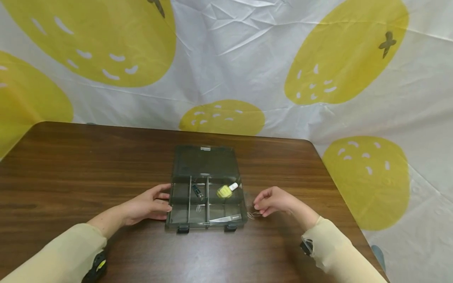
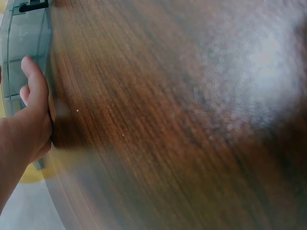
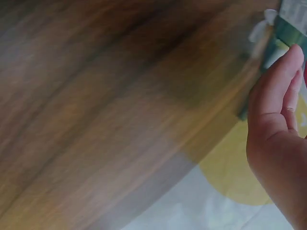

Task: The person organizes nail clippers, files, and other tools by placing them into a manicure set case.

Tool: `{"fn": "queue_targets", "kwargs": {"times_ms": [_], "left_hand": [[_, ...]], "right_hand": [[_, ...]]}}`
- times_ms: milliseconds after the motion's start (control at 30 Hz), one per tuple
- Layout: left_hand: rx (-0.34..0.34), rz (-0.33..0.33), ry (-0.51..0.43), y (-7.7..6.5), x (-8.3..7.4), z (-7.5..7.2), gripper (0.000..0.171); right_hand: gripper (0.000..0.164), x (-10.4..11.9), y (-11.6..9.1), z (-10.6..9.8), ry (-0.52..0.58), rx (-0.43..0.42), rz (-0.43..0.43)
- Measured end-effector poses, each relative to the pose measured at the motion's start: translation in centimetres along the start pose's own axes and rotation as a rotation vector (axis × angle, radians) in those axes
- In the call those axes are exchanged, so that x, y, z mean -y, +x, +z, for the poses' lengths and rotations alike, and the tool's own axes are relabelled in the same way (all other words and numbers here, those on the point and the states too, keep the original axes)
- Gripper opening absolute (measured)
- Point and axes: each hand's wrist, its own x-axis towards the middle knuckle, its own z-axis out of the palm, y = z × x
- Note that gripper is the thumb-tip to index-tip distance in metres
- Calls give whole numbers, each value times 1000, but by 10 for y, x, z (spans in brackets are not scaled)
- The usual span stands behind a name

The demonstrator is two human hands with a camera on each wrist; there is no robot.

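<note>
A smoky see-through compartment box (image 1: 179,214) lies on the table with its lid (image 1: 207,161) laid back. My left hand (image 1: 150,204) rests against its left side, thumb and fingers extended. Inside are a small dark object (image 1: 197,191), a bottle of yellow nail polish (image 1: 224,191) with a white cap, and silver tweezers (image 1: 224,218). A small clear piece (image 1: 199,208) lies in the middle column. Beyond the box's right side my right hand (image 1: 276,201) has bent fingers close together, near thin clear loops (image 1: 252,214). Whether its fingertips hold any of these is unclear.
The brown wooden table (image 1: 88,165) reaches back to a white cloth (image 1: 240,51) with big yellow fruit prints. Two dark latches (image 1: 183,229) stick out from the box's front edge. The table's right edge runs past my right forearm.
</note>
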Motion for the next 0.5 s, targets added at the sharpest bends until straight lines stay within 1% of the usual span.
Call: {"fn": "queue_targets", "kwargs": {"times_ms": [100,267,500], "left_hand": [[-4,-3,-1,0,0,0,87],[-7,-5,-3,0,1,0,87],[-14,-10,-10,0,1,0,86]], "right_hand": [[22,-7,2,-1,-37,-19,12],[21,-14,4,3,-113,-46,4],[15,-13,3,14,-216,-134,-32]]}}
